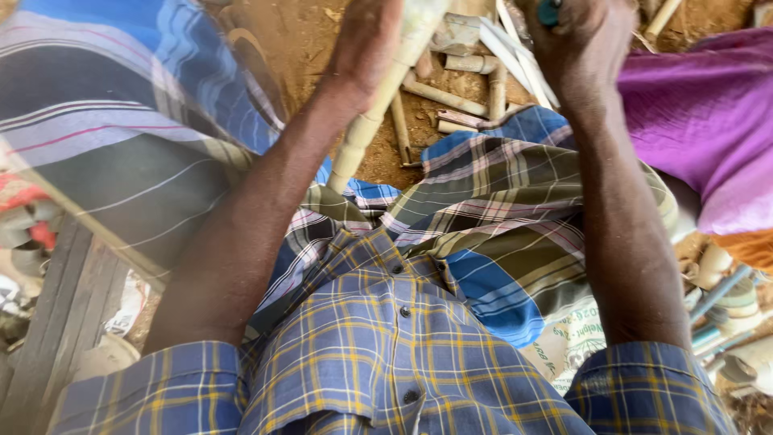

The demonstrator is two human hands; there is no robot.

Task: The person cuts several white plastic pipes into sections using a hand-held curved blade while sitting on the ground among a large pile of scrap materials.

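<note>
Far left: striped blue-and-grey cloth (pixel 121 105) draped over a raised knee, weathered planks (pixel 56 322) below it near the ground.

Left hand (pixel 366 48) — closed around a pale turned wooden spindle (pixel 378 109), gripping it high up, near the top edge of view. The spindle slants down and to the left from the hand, its beaded lower end ending just above the checked wrap (pixel 499 209) over the lap. It reads as stiff, light, dry wood; the beads and grooves should give good purchase, the smooth straight run less so. Best hold looks like the thicker mid-shaft where the hand already sits, not the thin turned end, which could chip.

Centre, far: sandy ground with loose pale offcuts and sticks (pixel 451 97) scattered about.

Right hand (pixel 584 48) — clenched on something with a teal end (pixel 549 11); most of it is out of frame, cannot tell what it is.

Far right: purple cloth (pixel 700 121), another person's garment, just beside the right forearm.
</note>
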